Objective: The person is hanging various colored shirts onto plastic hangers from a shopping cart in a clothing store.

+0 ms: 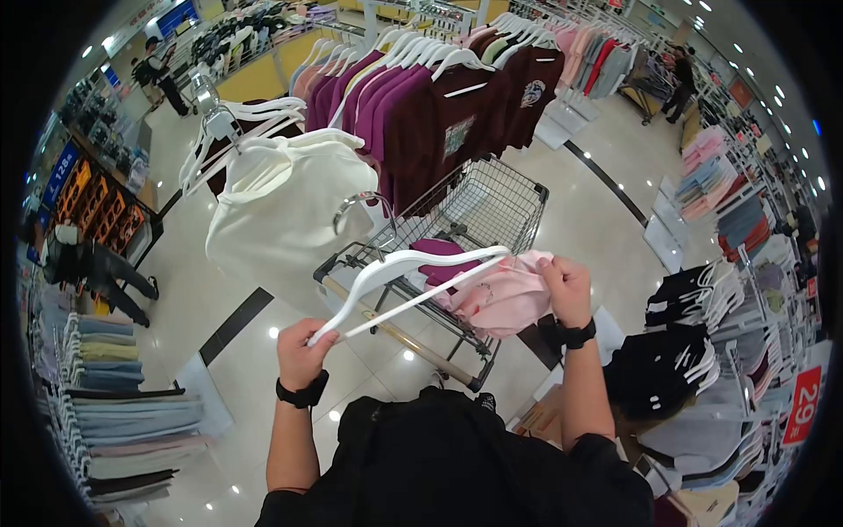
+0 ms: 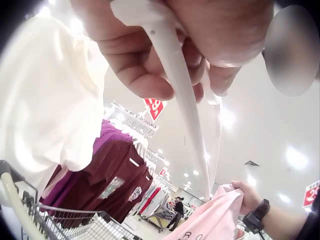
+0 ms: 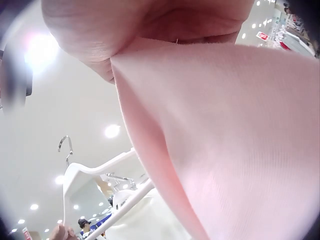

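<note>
My left hand grips one end of a white hanger, whose metal hook points away from me. The hanger's other end reaches into a pink garment, and my right hand pinches that garment's edge. In the left wrist view, the fingers of my left hand curl round the white hanger, and dark letters show on the pink garment. The right wrist view has my right hand pinching the pink cloth at its top, with the hanger beyond.
A wire shopping cart stands ahead, with purple cloth by it behind the hanger. White garments hang at the left of a rack of maroon shirts. Clothes racks line both sides; a person is at far left.
</note>
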Available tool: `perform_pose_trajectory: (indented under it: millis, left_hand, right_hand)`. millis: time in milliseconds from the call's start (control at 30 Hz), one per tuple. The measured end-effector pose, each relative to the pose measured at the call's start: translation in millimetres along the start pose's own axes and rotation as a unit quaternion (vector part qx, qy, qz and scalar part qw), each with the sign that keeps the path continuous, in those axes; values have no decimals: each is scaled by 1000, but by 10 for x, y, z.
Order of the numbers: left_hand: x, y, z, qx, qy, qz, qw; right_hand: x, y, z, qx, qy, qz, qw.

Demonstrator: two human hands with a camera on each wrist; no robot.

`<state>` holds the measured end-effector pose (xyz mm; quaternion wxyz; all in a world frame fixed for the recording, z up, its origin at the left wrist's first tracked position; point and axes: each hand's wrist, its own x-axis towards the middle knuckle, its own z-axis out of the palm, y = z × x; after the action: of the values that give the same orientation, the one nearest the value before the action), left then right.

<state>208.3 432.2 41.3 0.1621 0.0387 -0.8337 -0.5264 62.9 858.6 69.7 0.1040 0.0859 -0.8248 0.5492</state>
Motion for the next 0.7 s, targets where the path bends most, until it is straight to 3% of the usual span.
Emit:
perform_pose_trajectory:
  millis: [67, 200, 400, 567, 667, 700]
  left_hand:
    - [94, 187, 10, 39, 27, 107, 993]
    - [190, 293, -1, 41, 49, 153, 986]
    - [294, 284, 159, -12, 106, 142, 984]
    - [545, 595, 429, 40, 10, 207, 977]
    - [640, 493, 474, 74, -36, 208, 975]
    - [696, 192, 505, -70, 24, 148, 986]
  right_hand:
    - [246, -136, -171, 19, -46, -56, 997]
    - [655, -353, -397, 10, -72, -107, 992]
    - [739, -555, -467, -35, -121, -149, 981]
    - [595, -767, -122, -50, -226, -181, 956]
    - [548, -795, 14, 1, -268, -136, 954]
    - [568, -752, 27, 31, -236, -107, 965]
